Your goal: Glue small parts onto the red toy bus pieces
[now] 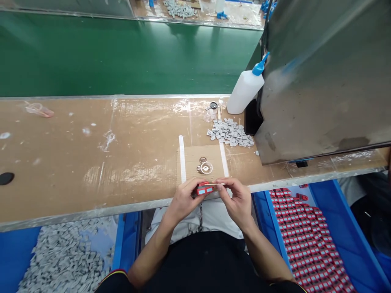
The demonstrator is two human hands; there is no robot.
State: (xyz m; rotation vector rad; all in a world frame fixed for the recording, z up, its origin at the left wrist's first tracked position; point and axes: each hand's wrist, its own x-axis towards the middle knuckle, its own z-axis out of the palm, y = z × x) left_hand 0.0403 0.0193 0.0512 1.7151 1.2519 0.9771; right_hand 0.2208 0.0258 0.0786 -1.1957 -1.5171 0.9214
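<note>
At the table's front edge my left hand point(183, 200) is closed around a small red toy vehicle part point(201, 191) with light blue windows. My right hand point(237, 200) pinches a thin pale stick point(211, 184), its tip over the top of the red part. Whether the tip touches the part is too small to tell. Just beyond my hands, a small clear cup point(206, 167) sits on a taped cardboard sheet point(195, 152), next to some shiny ring shapes point(203, 160).
Small grey pieces point(230, 132) lie heaped behind the cardboard, near a white squeeze bottle point(245, 91). A metal panel point(320, 81) stands at right. Below the table are blue bins: grey pieces point(67, 256) left, red parts point(308, 240) right. A green belt point(122, 57) runs behind.
</note>
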